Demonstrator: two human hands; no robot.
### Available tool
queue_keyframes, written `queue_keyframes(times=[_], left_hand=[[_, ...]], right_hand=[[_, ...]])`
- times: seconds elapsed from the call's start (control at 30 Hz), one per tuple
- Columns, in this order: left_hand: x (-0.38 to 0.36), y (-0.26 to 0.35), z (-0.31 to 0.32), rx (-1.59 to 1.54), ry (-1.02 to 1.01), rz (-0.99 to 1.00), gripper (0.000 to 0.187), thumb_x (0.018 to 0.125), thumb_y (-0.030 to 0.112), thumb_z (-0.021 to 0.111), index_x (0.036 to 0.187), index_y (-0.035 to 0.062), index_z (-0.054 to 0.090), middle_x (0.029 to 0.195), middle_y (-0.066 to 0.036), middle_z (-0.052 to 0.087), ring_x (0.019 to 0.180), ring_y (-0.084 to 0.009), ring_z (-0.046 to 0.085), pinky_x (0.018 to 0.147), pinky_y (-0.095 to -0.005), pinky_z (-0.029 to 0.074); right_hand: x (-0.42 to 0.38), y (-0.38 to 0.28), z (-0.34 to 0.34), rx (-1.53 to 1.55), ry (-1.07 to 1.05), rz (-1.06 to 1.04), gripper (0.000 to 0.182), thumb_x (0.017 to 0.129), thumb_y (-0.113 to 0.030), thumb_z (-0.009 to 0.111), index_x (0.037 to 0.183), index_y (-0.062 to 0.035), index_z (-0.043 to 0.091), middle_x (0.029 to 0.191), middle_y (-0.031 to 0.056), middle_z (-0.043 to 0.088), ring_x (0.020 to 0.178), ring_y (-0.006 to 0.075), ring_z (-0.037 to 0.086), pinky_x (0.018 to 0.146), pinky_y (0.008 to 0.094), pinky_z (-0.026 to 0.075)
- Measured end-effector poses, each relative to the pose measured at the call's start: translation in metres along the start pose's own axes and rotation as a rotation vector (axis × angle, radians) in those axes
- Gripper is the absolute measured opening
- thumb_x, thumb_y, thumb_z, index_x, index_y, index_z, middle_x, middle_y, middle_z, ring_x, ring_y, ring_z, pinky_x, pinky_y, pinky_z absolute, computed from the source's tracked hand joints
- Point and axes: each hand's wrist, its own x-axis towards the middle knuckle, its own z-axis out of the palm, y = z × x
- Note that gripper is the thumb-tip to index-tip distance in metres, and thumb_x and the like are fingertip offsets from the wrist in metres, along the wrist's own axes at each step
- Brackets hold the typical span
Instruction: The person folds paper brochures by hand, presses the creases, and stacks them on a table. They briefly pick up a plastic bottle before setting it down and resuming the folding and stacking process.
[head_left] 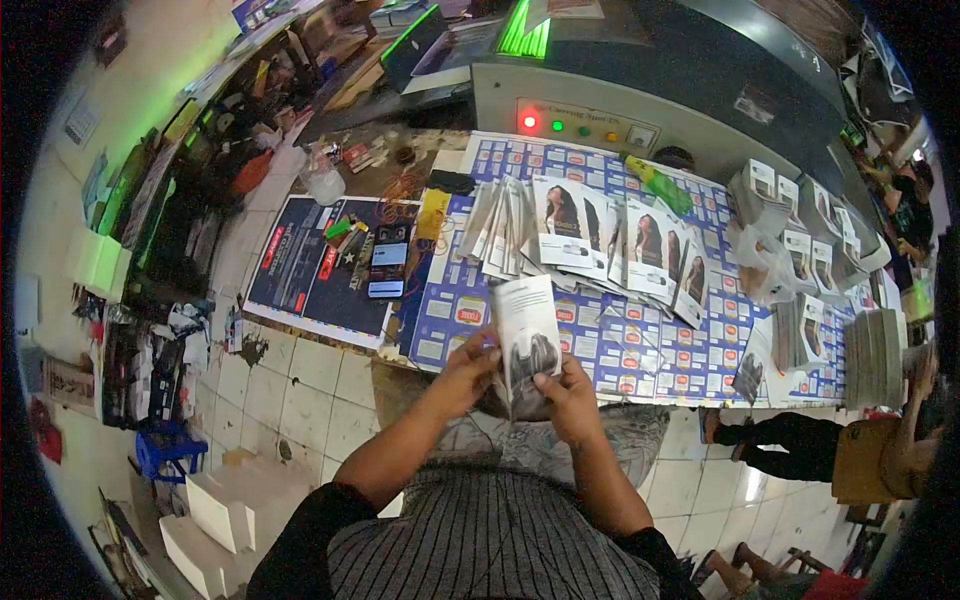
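A folded white leaflet (527, 318) with grey printing and a dark-haired picture is held upright in front of me, at the table's near edge. My left hand (470, 374) grips its left edge. On the other side my right hand (570, 396) is closed on its lower right part, thumb on the front face. Just beyond lies a fanned row of similar leaflets (563, 222), showing a long-haired figure. More leaflets overlap on its right, and on its left several stand edge-on.
A smartphone (388, 262) lies on dark printed sheets (303, 262) at the left. Leaflet stacks (762, 196) and a plastic bag (764, 262) are at the right. Behind the table stands a machine with a lit red button (529, 122). Another person (880, 455) is at the right.
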Motion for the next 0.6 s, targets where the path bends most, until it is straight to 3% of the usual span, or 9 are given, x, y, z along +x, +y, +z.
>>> queue_keyframes(times=[0.13,0.2,0.27,0.3,0.33,0.4,0.43,0.53,0.6], left_hand=[[0.024,-0.001,-0.036,0.656,0.157,0.248,0.032,0.092,0.014,0.069,0.122,0.0089,0.058,0.098,-0.003,0.067,0.092,-0.0157,0.065,0.075,-0.0332,0.052],[0.026,-0.001,-0.037,0.900,0.239,0.269,0.032,0.090,0.014,0.070,0.120,0.0083,0.059,0.095,-0.005,0.068,0.092,-0.0188,0.066,0.074,-0.0360,0.052],[0.032,-0.002,-0.022,1.533,0.428,0.342,0.037,0.086,0.017,0.072,0.120,0.0081,0.058,0.089,-0.010,0.068,0.087,-0.0290,0.067,0.074,-0.0428,0.051],[0.041,-0.005,-0.026,1.565,0.413,0.315,0.039,0.085,0.019,0.071,0.121,0.0104,0.058,0.105,-0.015,0.066,0.101,-0.0372,0.062,0.086,-0.0476,0.048],[0.041,-0.012,-0.023,1.561,0.413,0.307,0.039,0.085,0.019,0.071,0.121,0.0104,0.058,0.105,-0.015,0.066,0.101,-0.0372,0.062,0.086,-0.0476,0.048],[0.047,-0.021,-0.014,1.967,0.469,0.721,0.046,0.085,0.015,0.067,0.130,0.0136,0.056,0.125,-0.012,0.060,0.122,-0.0345,0.052,0.099,-0.0477,0.042],[0.055,-0.018,-0.023,1.779,0.107,0.720,0.058,0.084,0.011,0.064,0.140,0.0175,0.052,0.140,-0.008,0.050,0.137,-0.0312,0.039,0.109,-0.0477,0.032],[0.060,-0.028,-0.028,2.068,-0.126,0.776,0.064,0.081,0.007,0.062,0.143,0.0178,0.050,0.143,-0.006,0.049,0.139,-0.0308,0.039,0.112,-0.0473,0.030],[0.058,-0.025,-0.024,2.061,-0.196,0.725,0.053,0.090,0.021,0.061,0.142,0.0163,0.052,0.149,-0.007,0.045,0.141,-0.0309,0.035,0.114,-0.0476,0.027]], right_hand=[[0.011,0.004,-0.048,-0.301,0.031,0.107,0.036,0.091,-0.009,0.067,0.125,-0.0014,0.058,0.104,0.0092,0.070,0.093,0.0211,0.066,0.084,0.0340,0.051],[0.018,0.016,-0.068,-1.034,0.185,-0.006,0.040,0.088,-0.012,0.068,0.125,-0.0012,0.057,0.103,0.0212,0.070,0.091,0.0373,0.068,0.080,0.0407,0.053],[0.023,0.029,-0.071,-1.142,0.236,-0.092,0.037,0.088,-0.012,0.067,0.122,0.0005,0.059,0.099,0.0236,0.069,0.088,0.0386,0.068,0.077,0.0414,0.053],[0.023,0.031,-0.072,-1.250,0.286,-0.186,0.036,0.088,-0.013,0.067,0.119,0.0022,0.060,0.096,0.0259,0.068,0.085,0.0398,0.068,0.073,0.0421,0.053],[0.020,0.033,-0.073,-1.254,0.284,-0.178,0.036,0.088,-0.013,0.067,0.119,0.0022,0.060,0.096,0.0259,0.068,0.085,0.0398,0.068,0.073,0.0421,0.053],[0.013,0.016,-0.054,-1.155,0.334,-0.190,0.043,0.087,-0.012,0.066,0.128,0.0007,0.057,0.102,0.0260,0.069,0.093,0.0433,0.067,0.077,0.0419,0.054],[0.015,0.019,-0.057,-1.114,0.324,-0.066,0.049,0.087,-0.014,0.069,0.133,-0.0019,0.055,0.115,0.0246,0.067,0.105,0.0389,0.066,0.085,0.0427,0.053],[0.019,0.035,-0.071,-0.908,0.083,-0.362,0.053,0.092,-0.017,0.064,0.142,-0.0081,0.048,0.129,0.0238,0.061,0.109,0.0352,0.066,0.086,0.0409,0.054],[0.020,0.028,-0.070,-0.658,0.029,-0.277,0.049,0.096,-0.020,0.060,0.141,-0.0054,0.049,0.131,0.0197,0.061,0.112,0.0302,0.064,0.090,0.0389,0.053]])
